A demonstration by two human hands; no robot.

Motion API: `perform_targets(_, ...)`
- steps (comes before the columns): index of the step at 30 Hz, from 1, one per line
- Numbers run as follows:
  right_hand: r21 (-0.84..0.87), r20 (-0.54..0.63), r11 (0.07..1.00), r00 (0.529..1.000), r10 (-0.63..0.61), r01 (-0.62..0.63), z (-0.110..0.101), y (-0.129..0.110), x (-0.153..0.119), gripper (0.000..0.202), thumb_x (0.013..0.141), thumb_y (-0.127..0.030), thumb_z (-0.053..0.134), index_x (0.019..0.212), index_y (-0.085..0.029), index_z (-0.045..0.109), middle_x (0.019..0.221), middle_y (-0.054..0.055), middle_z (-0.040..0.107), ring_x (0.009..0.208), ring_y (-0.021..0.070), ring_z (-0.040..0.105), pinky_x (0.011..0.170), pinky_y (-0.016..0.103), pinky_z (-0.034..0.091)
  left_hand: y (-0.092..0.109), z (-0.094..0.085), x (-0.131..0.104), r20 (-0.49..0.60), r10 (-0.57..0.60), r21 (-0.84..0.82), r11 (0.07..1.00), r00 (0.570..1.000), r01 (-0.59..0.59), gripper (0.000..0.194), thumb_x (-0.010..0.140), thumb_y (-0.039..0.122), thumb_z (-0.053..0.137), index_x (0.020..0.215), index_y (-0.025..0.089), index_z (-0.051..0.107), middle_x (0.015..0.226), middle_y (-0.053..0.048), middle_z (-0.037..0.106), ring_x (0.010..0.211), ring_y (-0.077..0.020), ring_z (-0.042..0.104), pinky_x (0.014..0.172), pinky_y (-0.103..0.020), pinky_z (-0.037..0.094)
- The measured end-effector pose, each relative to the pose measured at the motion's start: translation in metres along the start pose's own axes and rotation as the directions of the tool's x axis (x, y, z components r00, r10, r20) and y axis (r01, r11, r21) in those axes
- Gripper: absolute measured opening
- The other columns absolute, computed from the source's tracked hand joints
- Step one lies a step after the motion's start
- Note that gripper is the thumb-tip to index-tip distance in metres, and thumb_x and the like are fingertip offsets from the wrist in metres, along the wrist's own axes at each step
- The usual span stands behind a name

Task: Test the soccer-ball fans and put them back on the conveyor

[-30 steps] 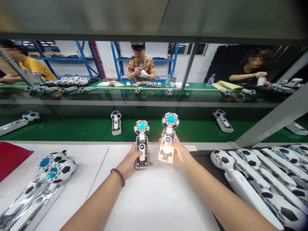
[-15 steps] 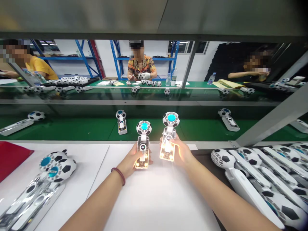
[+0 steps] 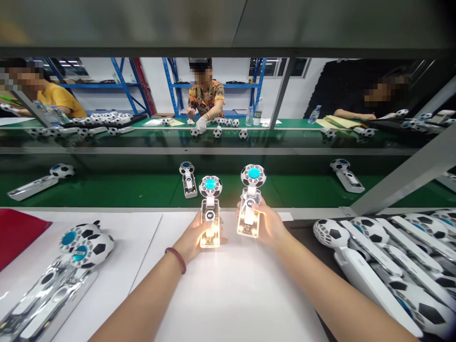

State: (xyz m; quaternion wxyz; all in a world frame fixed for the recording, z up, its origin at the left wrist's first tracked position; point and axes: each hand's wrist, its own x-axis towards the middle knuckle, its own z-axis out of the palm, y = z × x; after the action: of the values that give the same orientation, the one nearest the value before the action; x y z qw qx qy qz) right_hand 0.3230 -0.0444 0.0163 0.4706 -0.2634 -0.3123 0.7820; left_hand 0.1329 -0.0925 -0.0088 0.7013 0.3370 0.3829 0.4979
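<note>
My left hand [image 3: 193, 237] is closed around a handheld fan [image 3: 210, 209] with a soccer-ball head, a blue centre and a clear handle. Its thumb lies on the handle below a small round display that seems to read 100. In my right hand [image 3: 270, 223] is a matching fan [image 3: 253, 175], slightly higher and to the right, thumb also on the front. Both fans stand upright, and warm lights glow in their handles. The two fans are apart, over the far edge of the white work surface [image 3: 228, 294].
Several similar fans lie left [image 3: 87, 244] and in a black tray [image 3: 301, 232] at right. Beyond the ledge, a green conveyor belt [image 3: 142, 187] carries more fans. A slanted metal post [image 3: 409, 173] stands at right. Co-workers sit across the line.
The left fan's handle lights have come on brighter and it has shifted slightly up and left. Fans on the near belt have moved right. The person opposite has reached toward the far belt.
</note>
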Motion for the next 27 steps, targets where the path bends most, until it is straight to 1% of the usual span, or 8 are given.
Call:
perform_targets(3, 0.005, -0.006, 1.0, 1.0, 0.007, -0.007, 0.0015, -0.0006, -0.0016, 0.04, 0.062, -0.023, 0.064, 0.097, -0.024, 0.046, 0.078, 0.002, 0.06, 0.07, 0.0201, 0.058, 0.061, 0.034, 0.048, -0.0013, -0.001, 0.0006, 0.017, 0.019, -0.021, 1.0, 1.0, -0.019, 0.029, 0.077, 0.023, 0.06, 0.103, 0.022, 0.047, 0.092, -0.004, 0.056, 0.076, -0.0173, 0.058, 0.077, -0.048, 0.051)
perform_targets(6, 0.005, -0.021, 1.0, 1.0, 0.014, -0.014, 0.0033, -0.0014, -0.0029, 0.041, 0.062, -0.023, 0.064, 0.098, -0.024, 0.046, 0.078, 0.002, 0.06, 0.07, 0.0209, 0.058, 0.061, 0.035, 0.048, -0.0021, -0.0018, 0.0008, 0.018, 0.018, -0.025, 1.0, 1.0, -0.017, 0.03, 0.077, 0.022, 0.061, 0.103, 0.023, 0.047, 0.092, -0.004, 0.057, 0.075, -0.0157, 0.058, 0.078, -0.048, 0.051)
perform_targets(8, 0.003, -0.03, 1.0, 0.999, 0.013, -0.013, 0.004, -0.0016, -0.003, 0.042, 0.061, -0.022, 0.065, 0.098, -0.024, 0.046, 0.077, 0.002, 0.06, 0.07, 0.021, 0.058, 0.06, 0.035, 0.048, -0.0024, -0.0024, 0.0009, 0.028, 0.038, -0.045, 0.998, 0.999, -0.037, 0.03, 0.076, 0.022, 0.061, 0.104, 0.023, 0.047, 0.092, -0.003, 0.057, 0.074, -0.015, 0.058, 0.078, -0.049, 0.05)
perform_targets(11, -0.003, -0.025, 1.0, 1.0, 0.011, -0.011, 0.0042, -0.0015, -0.0027, 0.04, 0.061, -0.022, 0.064, 0.097, -0.024, 0.046, 0.076, 0.002, 0.061, 0.069, 0.0205, 0.058, 0.06, 0.034, 0.048, -0.0029, -0.0041, 0.0011, 0.039, 0.047, -0.056, 0.997, 0.998, -0.045, 0.03, 0.077, 0.023, 0.06, 0.104, 0.023, 0.047, 0.094, -0.004, 0.057, 0.077, -0.0162, 0.058, 0.08, -0.05, 0.049)
perform_targets(17, -0.004, -0.017, 1.0, 1.0, 0.016, -0.016, 0.0035, -0.002, -0.003, 0.041, 0.061, -0.022, 0.064, 0.098, -0.024, 0.046, 0.077, 0.002, 0.06, 0.07, 0.0211, 0.058, 0.06, 0.035, 0.048, -0.0039, -0.0065, 0.002, 0.049, 0.033, -0.025, 0.999, 0.998, -0.032, 0.036, 0.075, 0.017, 0.062, 0.106, 0.024, 0.046, 0.096, -0.003, 0.055, 0.08, -0.0169, 0.057, 0.082, -0.052, 0.048)
perform_targets(20, -0.009, -0.014, 1.0, 1.0, 0.015, -0.015, 0.004, -0.0025, -0.0031, 0.041, 0.061, -0.023, 0.064, 0.098, -0.024, 0.046, 0.078, 0.002, 0.06, 0.071, 0.0213, 0.059, 0.061, 0.035, 0.048, -0.0038, -0.0061, 0.0025, 0.06, 0.036, -0.023, 0.999, 0.998, -0.035, 0.035, 0.075, 0.018, 0.063, 0.105, 0.024, 0.046, 0.097, -0.003, 0.055, 0.08, -0.0167, 0.058, 0.082, -0.051, 0.048)
perform_targets(27, -0.025, -0.022, 1.0, 1.0, 0.002, -0.002, 0.0034, -0.0012, -0.0024, 0.038, 0.062, -0.023, 0.064, 0.096, -0.024, 0.047, 0.075, 0.001, 0.062, 0.068, 0.0204, 0.06, 0.061, 0.034, 0.049, -0.0035, -0.0055, 0.0026, 0.04, 0.045, -0.011, 0.999, 0.998, -0.045, 0.037, 0.074, 0.019, 0.065, 0.105, 0.023, 0.046, 0.097, -0.005, 0.057, 0.082, -0.0188, 0.059, 0.082, -0.052, 0.049)
